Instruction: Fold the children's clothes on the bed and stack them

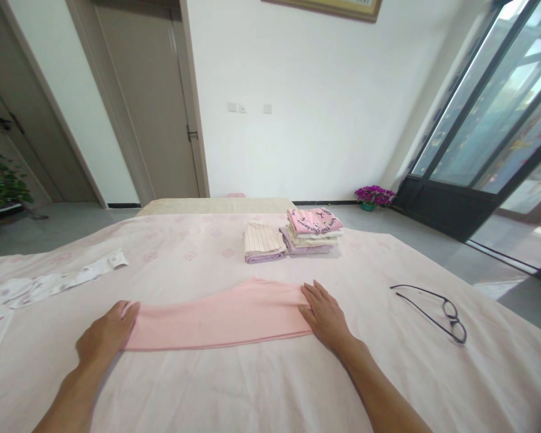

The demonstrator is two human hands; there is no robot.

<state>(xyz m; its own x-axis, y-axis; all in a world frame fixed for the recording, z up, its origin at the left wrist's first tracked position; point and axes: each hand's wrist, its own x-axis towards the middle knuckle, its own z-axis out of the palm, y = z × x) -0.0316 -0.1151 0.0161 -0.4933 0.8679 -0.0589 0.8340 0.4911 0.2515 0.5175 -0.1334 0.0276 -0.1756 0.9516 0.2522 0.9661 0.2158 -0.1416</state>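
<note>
Pink garment (216, 319), thin and laid out lengthwise, lower centre of frame, flat on a pale pink floral sheet (198, 391). Straight lower edge, upper edge rises to a blunt peak right of its middle. Left hand (104, 332), lower left: grasping the garment's left end, thumb on top, other fingers mostly hidden, cloth bunched a bit at the grip. Right hand (325, 311), right of centre: not clenched, fingers extended flat over the garment's right end, palm down; can't tell if anything is pinched under it.

Just beyond the garment, centre of frame: striped folded cloth (264, 240) on top of a lilac folded piece, touching or nearly touching a taller folded stack (314, 245) on its right. Top of that stack is a pink piece with dark lettering (314, 221); cream and lilac layers below.

Right side of frame: dark-rimmed glasses (454, 322), arms unfolded, on the sheet, well apart from the right hand. Left edge: white patterned garment (63, 284), spread out, cut off by frame.

Background: closed door (144, 90) upper left, white wall (297, 144) upper centre, purple flowers (374, 195) right of centre, glass door (478, 126) upper right.
</note>
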